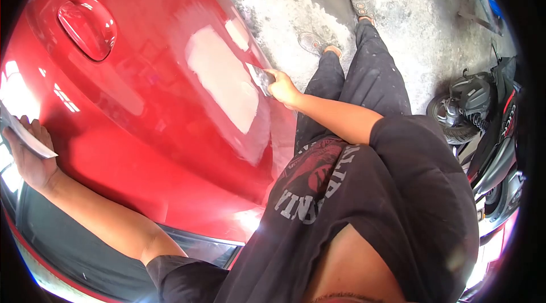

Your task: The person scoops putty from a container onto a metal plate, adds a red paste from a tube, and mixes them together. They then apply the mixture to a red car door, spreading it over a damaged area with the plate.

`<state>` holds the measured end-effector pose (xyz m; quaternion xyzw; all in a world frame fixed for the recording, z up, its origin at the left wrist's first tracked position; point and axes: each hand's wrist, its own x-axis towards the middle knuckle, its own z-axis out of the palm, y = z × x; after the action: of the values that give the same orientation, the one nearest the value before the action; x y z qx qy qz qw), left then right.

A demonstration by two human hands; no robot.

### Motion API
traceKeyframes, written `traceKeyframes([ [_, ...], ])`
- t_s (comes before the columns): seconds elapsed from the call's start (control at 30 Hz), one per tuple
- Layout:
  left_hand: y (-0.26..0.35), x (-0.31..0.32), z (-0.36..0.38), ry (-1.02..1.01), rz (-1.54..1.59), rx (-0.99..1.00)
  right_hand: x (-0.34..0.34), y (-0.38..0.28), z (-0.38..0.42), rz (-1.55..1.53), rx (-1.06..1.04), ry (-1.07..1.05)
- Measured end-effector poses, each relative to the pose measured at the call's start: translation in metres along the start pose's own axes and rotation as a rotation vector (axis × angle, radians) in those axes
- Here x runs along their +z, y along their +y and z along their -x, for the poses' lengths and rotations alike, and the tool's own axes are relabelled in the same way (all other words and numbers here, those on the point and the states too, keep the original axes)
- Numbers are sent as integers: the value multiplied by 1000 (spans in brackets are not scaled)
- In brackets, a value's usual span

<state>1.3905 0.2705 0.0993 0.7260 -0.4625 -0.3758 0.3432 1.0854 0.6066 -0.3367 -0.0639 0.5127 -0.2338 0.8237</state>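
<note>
My right hand (282, 89) is closed around a flat putty knife (260, 79). Its pale-edged blade lies right at the edge of a large patch of cream filler (219, 75) on the red car panel (142, 104). A smaller filler patch (237, 34) sits beside it, and dull sanded paint surrounds both. Far to the left, my left hand (35, 158) holds a thin flat plate (28, 137), its pale edge towards me. That hand is over the panel, close to the dark window glass (85, 252).
A recessed red door handle (87, 27) is at the upper left. The stained concrete floor (421, 35) runs past my feet. A parked motorcycle (489, 126) stands at the right, with a metal bar (480, 21) above it.
</note>
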Motion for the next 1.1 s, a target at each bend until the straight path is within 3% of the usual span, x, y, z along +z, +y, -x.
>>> traceKeyframes([
  [0.07,-1,-4,-2,26,-17,1,0,-2,-15,-33,64,44],
  [0.13,-3,-32,-14,-120,60,-22,6,15,-28,5,-15,24],
  [0.17,2,-37,-17,-373,174,-106,8,13,-28,27,-2,16],
  [0.27,0,-44,-19,-312,161,-88,13,-3,-17,24,32,25],
  [0.4,2,-44,-22,-447,213,-124,35,1,4,-49,17,29],
  [0.47,5,-32,-18,-614,259,-156,59,-26,53,112,-225,89],
  [0.53,-1,-60,-31,-245,80,-107,79,-30,94,50,-298,-16],
  [0.6,-5,-69,-34,-115,24,-88,72,-28,110,110,-254,-239],
  [0.63,-4,-69,-32,-167,56,-92,65,-27,110,117,-290,-294],
  [0.73,1,-62,-33,-435,153,-124,43,-5,76,118,-409,-153],
  [0.8,1,-67,-34,-444,154,-133,17,-18,41,243,-318,-95],
  [0.83,0,-78,-40,-352,120,-127,11,-20,27,114,-201,-40],
  [0.9,2,-66,-38,-472,163,-150,2,-10,-6,-23,-5,-21],
  [0.93,6,-34,-27,-685,238,-182,0,-8,-17,-23,-11,-13],
  [1.0,6,-37,-29,-697,245,-194,4,-1,-26,-30,-7,-2],
  [1.03,4,-75,-39,-494,178,-167,6,7,-31,-28,-11,9],
  [1.1,3,-80,-38,-456,202,-179,7,17,-42,-18,-33,33],
])
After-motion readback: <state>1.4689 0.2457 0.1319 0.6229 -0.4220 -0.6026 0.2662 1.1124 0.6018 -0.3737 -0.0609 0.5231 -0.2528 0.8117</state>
